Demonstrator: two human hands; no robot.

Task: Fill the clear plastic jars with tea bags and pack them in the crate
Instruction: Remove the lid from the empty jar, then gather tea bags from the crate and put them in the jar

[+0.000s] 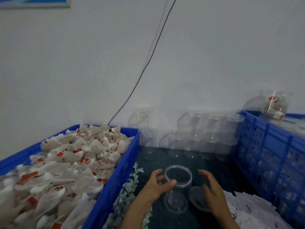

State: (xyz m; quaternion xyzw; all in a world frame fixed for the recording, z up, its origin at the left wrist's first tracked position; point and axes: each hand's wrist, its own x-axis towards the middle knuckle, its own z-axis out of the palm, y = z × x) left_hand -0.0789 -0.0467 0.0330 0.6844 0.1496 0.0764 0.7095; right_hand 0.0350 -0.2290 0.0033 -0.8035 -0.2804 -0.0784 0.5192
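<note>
Clear plastic, open at the top and empty, the jar point(178, 187) stands upright on the dark bench point(219, 172) between a worker's hands, close enough to the blue bin point(115, 177) of tea bags point(66, 162) at the left for an easy reach. The left hand point(156, 184) takes the jar in a grip near the rim, thumb curled across its front, apparently to steady it for filling. The right hand point(211, 185) hovers just beside it, fingers loosely curved and holding nothing, above the lid point(198, 198) lying flat by the jar's base. Spare jars point(198, 129) are stacked against the wall; the crate point(272, 154) at right, with a filled jar point(274, 104) on top, waits within arm's reach.
</note>
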